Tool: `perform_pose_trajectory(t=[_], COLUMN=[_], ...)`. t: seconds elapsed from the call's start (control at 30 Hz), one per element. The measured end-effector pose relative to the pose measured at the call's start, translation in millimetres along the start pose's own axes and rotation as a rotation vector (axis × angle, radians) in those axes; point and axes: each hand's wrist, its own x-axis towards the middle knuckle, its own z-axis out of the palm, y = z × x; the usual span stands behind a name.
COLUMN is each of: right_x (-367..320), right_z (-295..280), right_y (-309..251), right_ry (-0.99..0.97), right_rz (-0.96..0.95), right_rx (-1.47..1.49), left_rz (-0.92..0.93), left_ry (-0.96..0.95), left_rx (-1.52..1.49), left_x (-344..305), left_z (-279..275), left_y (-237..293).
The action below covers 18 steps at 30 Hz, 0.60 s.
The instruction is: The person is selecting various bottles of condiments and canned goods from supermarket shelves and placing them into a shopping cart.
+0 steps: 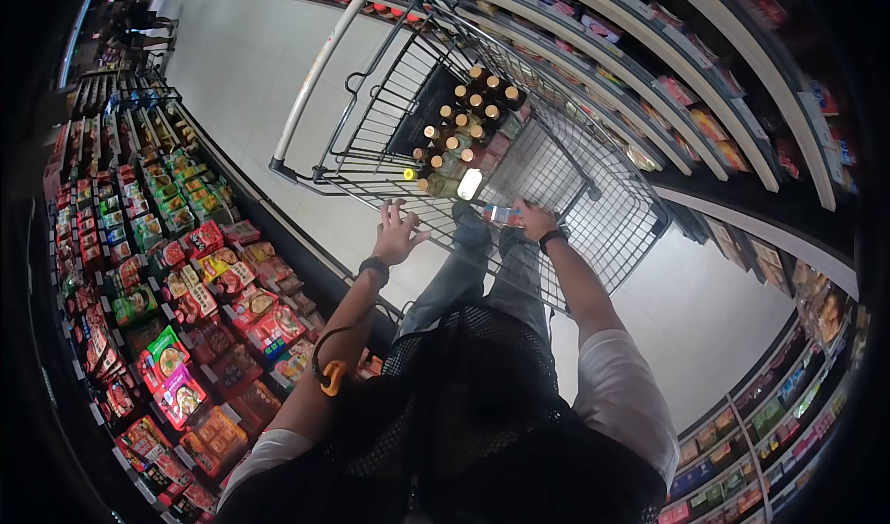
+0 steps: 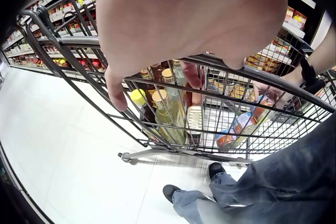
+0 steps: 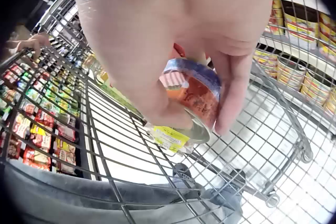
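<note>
My right hand [image 1: 536,220] reaches inside the near side of the shopping cart [image 1: 603,246]. Its fingers and thumb grip a tin can [image 3: 194,90] with an orange-red and blue label and a metal rim. A yellow label [image 3: 170,138] shows just below the can. By the cart's near side rail, my left hand [image 1: 397,235] holds nothing, its fingers spread and loosely bent. Beyond those fingers, a yellow-capped bottle [image 2: 139,98] and a pale bottle with an orange cap [image 2: 170,116] stand inside the wire. A white-topped item [image 1: 470,184] sits beside them.
Several gold-capped bottles [image 1: 476,102] fill the handle end of the cart. A chilled case of packaged foods [image 1: 195,338] runs along the left. Shelves [image 1: 630,70] stand close on the far side. My legs [image 1: 454,274] are against the cart's near side.
</note>
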Motion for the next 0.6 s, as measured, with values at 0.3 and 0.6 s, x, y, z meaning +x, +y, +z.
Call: perform_pose_trajectory(t=[0.3,0.6], right_x=[-1.9,63.7], right_z=[55.2,45.4], right_y=[44.3,-31.1], right_ry=[-0.13,0.014], right_rz=[0.47,0.038], right_rx=[0.25,0.075], left_rz=[0.011,-0.048], left_ry=[0.009,-0.047], left_rx=[-0.009,-0.01], left_x=[4.5,5.9], left_z=[-5.2,-18.3], left_y=[3.1,28.2])
